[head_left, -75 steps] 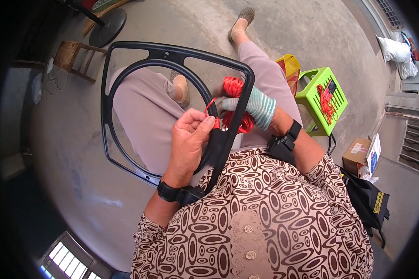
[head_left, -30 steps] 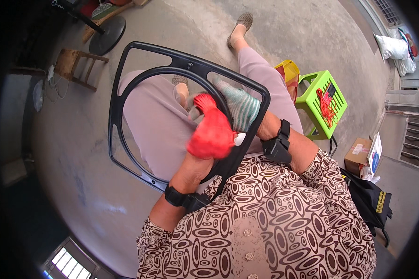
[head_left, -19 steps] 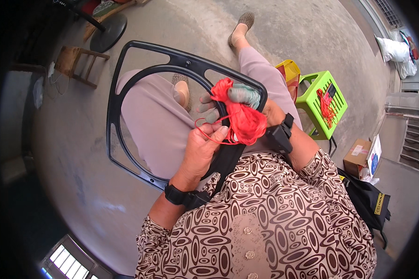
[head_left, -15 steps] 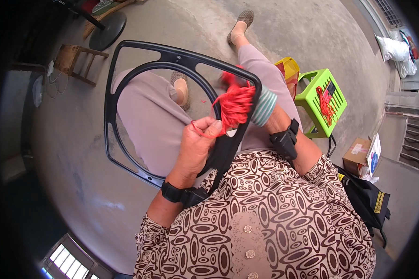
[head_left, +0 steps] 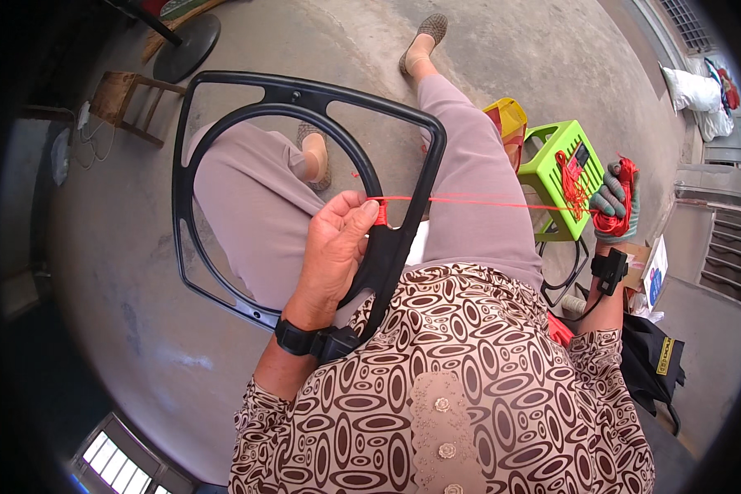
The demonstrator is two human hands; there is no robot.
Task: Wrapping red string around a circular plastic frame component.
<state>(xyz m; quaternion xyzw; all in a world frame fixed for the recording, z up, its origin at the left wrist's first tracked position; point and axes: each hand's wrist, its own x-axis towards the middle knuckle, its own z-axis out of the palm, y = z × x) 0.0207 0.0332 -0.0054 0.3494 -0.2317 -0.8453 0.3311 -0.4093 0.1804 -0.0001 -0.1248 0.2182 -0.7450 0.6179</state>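
A black frame [head_left: 337, 92] with a round inner ring rests across my lap, tilted. My left hand [head_left: 337, 243] is bare and pinches red cord against the ring's right side, where a short red wrapping [head_left: 380, 216] covers the bar. From there a taut strand of red cord [head_left: 502, 203] runs over the frame's outer edge to the right. At its far end my right hand [head_left: 613, 202], in a grey-green striped glove, is closed around a bundle of red cord [head_left: 626, 175]. Both wrists wear black bands.
A bright green stool [head_left: 543, 177] stands to the right with loose red cord [head_left: 571, 185] and a small dark object on it. Behind it is a red and yellow bag [head_left: 510, 123]. A cardboard box, a black bag [head_left: 646, 354] and a wooden stool [head_left: 119, 97] are around me.
My right hand has swung from beside the frame far out to the right with the cord bundle, drawing the strand straight. The left hand stays at the ring; the frame shifted slightly left.
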